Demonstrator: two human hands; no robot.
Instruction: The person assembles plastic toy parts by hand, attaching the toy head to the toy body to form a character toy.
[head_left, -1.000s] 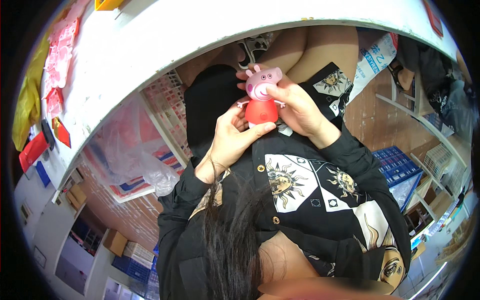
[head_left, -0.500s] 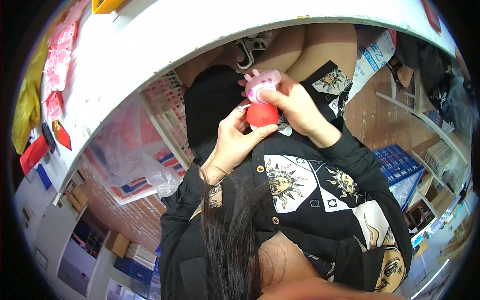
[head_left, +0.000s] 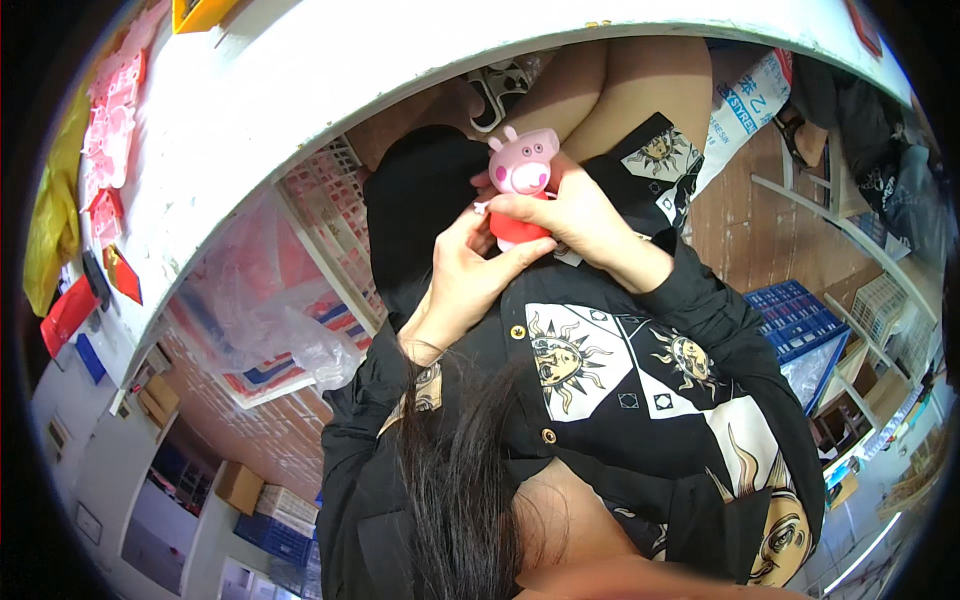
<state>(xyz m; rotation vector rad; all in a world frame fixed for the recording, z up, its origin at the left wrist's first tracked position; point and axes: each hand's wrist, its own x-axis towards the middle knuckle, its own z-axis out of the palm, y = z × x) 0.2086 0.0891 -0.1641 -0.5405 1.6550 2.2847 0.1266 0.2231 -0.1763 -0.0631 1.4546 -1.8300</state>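
A toy pig figure (head_left: 524,160) with a pink head and a red body stands upright above my lap, its face turned up toward me. My left hand (head_left: 465,262) holds it low down, with the thumb lying along the base of the red body. From the other side my right hand (head_left: 592,222) is closed round the figure, its thumb laid across the upper red body just under the head. The fingers behind the toy are mostly hidden. One small white toy arm sticks out by my left fingers.
A white table (head_left: 400,50) curves round in front of me. At its left lie pink plastic parts (head_left: 108,130), a yellow bag (head_left: 55,215) and a red piece (head_left: 72,312). Crates with clear plastic (head_left: 270,300) stand low at the left; a blue crate (head_left: 795,318) stands at the right.
My right thumb has slid down from the pig's face to its upper body, uncovering the snout. The head now looks more upright, and the toy has shifted slightly upward.
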